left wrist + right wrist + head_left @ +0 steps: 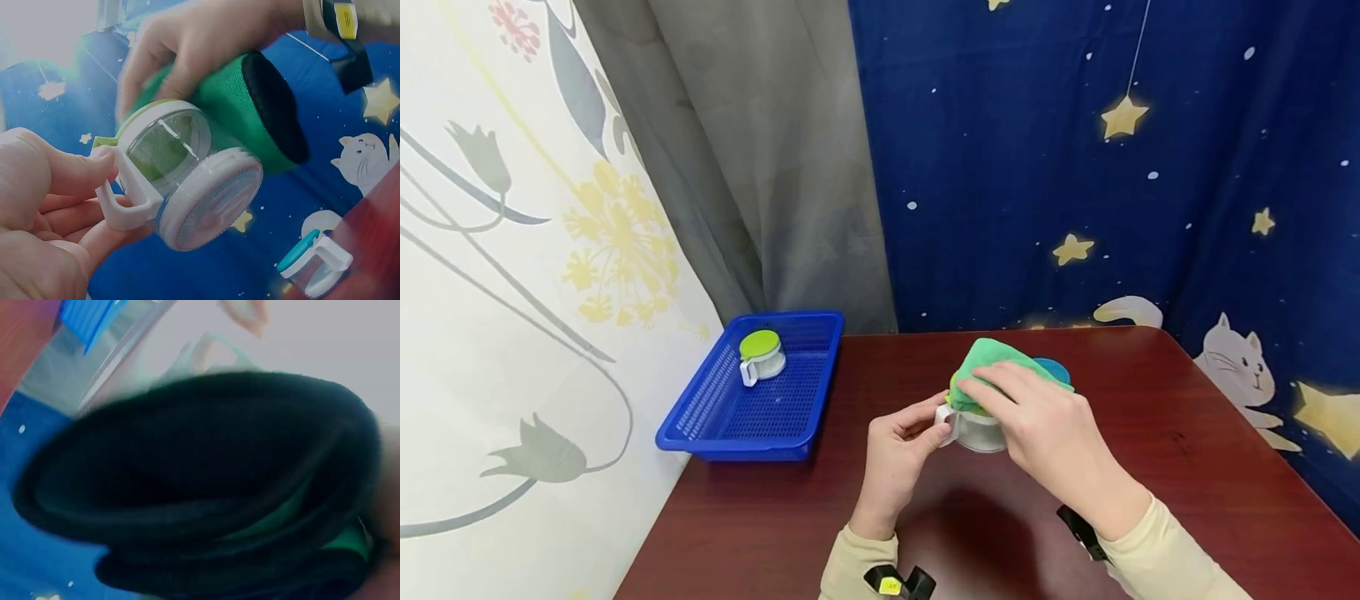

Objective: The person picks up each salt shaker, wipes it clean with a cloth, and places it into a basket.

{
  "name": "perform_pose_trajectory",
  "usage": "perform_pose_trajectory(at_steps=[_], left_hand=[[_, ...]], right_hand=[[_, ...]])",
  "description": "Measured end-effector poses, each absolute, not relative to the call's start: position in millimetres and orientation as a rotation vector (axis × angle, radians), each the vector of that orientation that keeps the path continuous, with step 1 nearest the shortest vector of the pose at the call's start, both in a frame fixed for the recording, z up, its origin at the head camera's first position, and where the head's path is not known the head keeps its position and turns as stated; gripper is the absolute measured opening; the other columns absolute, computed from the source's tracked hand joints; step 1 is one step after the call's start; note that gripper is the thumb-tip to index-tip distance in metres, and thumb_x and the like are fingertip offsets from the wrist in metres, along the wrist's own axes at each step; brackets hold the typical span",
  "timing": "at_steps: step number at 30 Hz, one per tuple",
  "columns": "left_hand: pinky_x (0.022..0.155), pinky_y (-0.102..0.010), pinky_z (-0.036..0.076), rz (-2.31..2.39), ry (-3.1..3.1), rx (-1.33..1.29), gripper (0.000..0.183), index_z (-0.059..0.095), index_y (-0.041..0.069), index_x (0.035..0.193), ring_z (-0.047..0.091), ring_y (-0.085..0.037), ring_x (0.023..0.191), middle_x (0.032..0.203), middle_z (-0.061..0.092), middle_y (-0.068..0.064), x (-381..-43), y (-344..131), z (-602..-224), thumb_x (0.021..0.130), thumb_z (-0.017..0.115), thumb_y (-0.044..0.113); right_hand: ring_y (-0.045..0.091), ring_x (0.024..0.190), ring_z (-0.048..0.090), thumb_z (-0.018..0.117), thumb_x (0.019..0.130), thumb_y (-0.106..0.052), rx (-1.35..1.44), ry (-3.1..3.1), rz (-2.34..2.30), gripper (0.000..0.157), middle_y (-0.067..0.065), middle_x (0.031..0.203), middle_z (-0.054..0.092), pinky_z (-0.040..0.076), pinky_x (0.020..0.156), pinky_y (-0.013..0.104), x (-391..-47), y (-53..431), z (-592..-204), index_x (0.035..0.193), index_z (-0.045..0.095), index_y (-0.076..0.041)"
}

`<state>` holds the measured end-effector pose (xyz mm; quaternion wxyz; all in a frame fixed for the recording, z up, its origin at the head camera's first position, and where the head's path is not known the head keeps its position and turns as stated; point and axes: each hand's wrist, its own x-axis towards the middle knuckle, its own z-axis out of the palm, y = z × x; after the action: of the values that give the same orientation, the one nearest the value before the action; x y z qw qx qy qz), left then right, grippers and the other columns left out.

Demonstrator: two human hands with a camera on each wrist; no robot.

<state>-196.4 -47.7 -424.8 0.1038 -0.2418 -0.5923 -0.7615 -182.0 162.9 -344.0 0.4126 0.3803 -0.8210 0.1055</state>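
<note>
My left hand (897, 450) pinches the white handle (128, 206) of a clear jar (981, 434) with a green lid, held up over the table and tilted in the left wrist view. A green cloth (992, 357) with a dark edge lies over the lid. From above, my right hand (1060, 421) holds this cloth against the lid, thumb and fingers bent about it. In the right wrist view the cloth's dark folded edge (187, 456) fills most of the picture and hides the jar.
At the table's left stands a blue plastic basket (808, 408) with another green-lidded jar (766, 363) inside. A jar with a teal lid (1054, 369) stands behind my right hand, partly hidden. The dark red table (1187, 467) ends at a curtain (1015, 167).
</note>
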Motion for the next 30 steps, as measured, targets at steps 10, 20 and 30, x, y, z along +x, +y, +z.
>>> perform_pose_trajectory(at_steps=[10, 20, 30], left_hand=[[0.090, -0.041, 0.054, -2.250, -1.767, -0.747, 0.032, 0.071, -0.001, 0.122, 0.065, -0.033, 0.115, 0.127, 0.068, -0.013, -193, -51, -423, 0.090, 0.073, 0.001], [0.090, -0.040, 0.054, -2.253, -1.774, -0.775, 0.033, 0.070, -0.005, 0.121, 0.064, -0.033, 0.116, 0.127, 0.067, -0.016, -199, -46, -427, 0.089, 0.073, -0.002], [0.083, -0.040, 0.057, -2.239, -1.765, -0.705, 0.029, 0.072, -0.004, 0.118, 0.068, -0.033, 0.107, 0.122, 0.069, -0.017, -200, -49, -429, 0.089, 0.074, -0.001]], right_hand=[[0.022, 0.107, 0.064, 0.071, 0.079, 0.010, 0.813, -2.208, 0.333, 0.053, 0.005, 0.125, 0.064, 0.059, 0.062, 0.042, -193, 180, -348, 0.124, 0.070, -0.019], [0.026, 0.103, 0.067, 0.078, 0.076, 0.010, 0.752, -2.143, 0.295, 0.055, 0.008, 0.123, 0.066, 0.059, 0.061, 0.046, -197, 186, -336, 0.125, 0.069, -0.014], [0.026, 0.112, 0.065, 0.073, 0.087, -0.008, 1.072, -2.085, 0.340, 0.039, 0.002, 0.121, 0.068, 0.057, 0.086, 0.046, -188, 152, -333, 0.124, 0.071, -0.017]])
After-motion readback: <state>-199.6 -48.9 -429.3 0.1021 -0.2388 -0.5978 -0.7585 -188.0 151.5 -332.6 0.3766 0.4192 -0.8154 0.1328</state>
